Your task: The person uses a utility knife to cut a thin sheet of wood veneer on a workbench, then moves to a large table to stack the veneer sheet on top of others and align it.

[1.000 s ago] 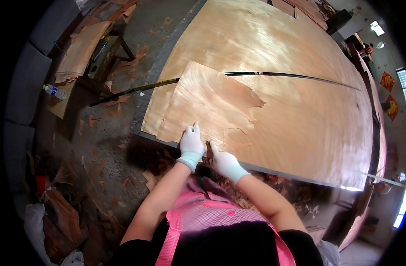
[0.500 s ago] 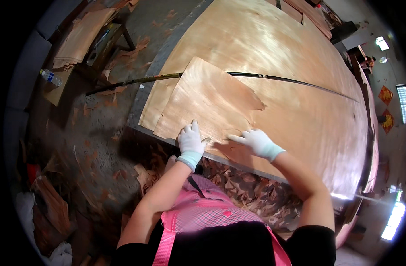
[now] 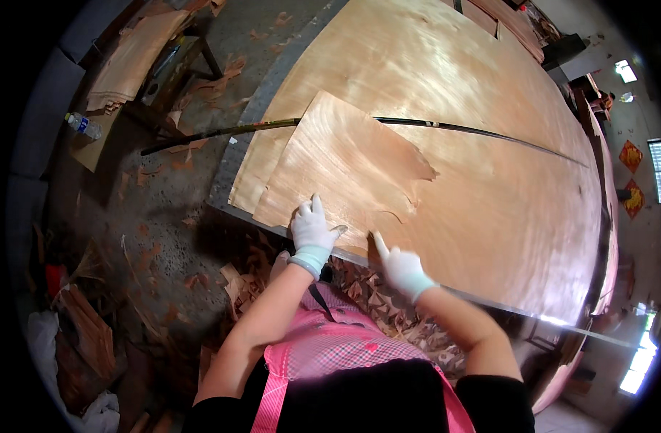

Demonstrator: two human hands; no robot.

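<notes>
A torn-edged sheet of pale wood veneer (image 3: 330, 159) lies on top of a much larger veneer sheet (image 3: 503, 187) that covers the table. My left hand (image 3: 314, 227), in a white glove with a pale green cuff, rests on the small sheet near the table's front edge, its fingers apart. To the right, my right hand (image 3: 401, 267) wears a matching glove. Its index finger stretches out to the small sheet's ragged lower right end, and the other fingers look bent with nothing visible in them. A small curled tear shows just beyond that fingertip.
A long thin dark rod (image 3: 272, 124) runs across the table, under the small sheet, and juts past the left edge. Veneer scraps (image 3: 431, 325) heap below the front edge. On the left are a stack of veneer sheets (image 3: 139, 58) and a plastic bottle (image 3: 84, 125).
My right hand has moved left and toward me, its index finger now at the near end of the small sheet. My left hand stays in place on the sheet.
</notes>
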